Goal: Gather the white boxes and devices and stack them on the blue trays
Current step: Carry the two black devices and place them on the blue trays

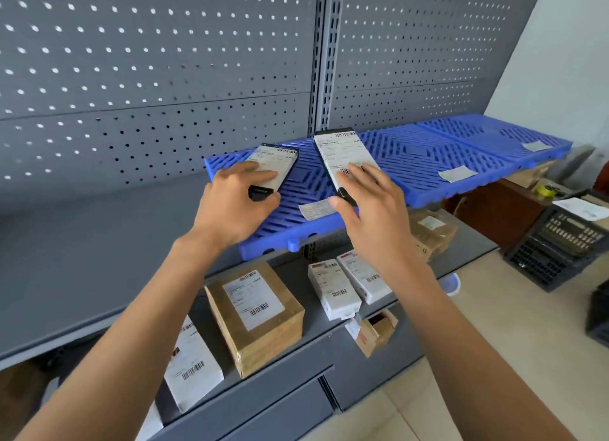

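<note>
1. White boxes: two slim black-edged boxes with white shipping labels lie on the blue tray [412, 157]. The left box [273, 165] sits at 10 o'clock from frame centre; the right box [339, 157] at 12 o'clock.
2. Your left hand [234, 203] holds the left box at its near end: fingers lie flat on the label, thumb hooked under the dark end cap.
3. Your right hand [369, 206] does the same on the right box, fingers spread over the barcode and thumb at the near dark corner.
4. The relation that matters: each box runs lengthwise away from its hand, long axes fanning toward 11 and 1 o'clock from your wrists, far ends close to the pegboard [164, 78]. My read is that you bring one box across onto the other to stack them; they are near each other but apart.
5. More white boxes [349, 285] wait on the lower shelf at 6 o'clock, beside a brown carton [260, 318].
6. The labels show barcodes and small print; the writing is too small to read, and no brand is legible.
</note>
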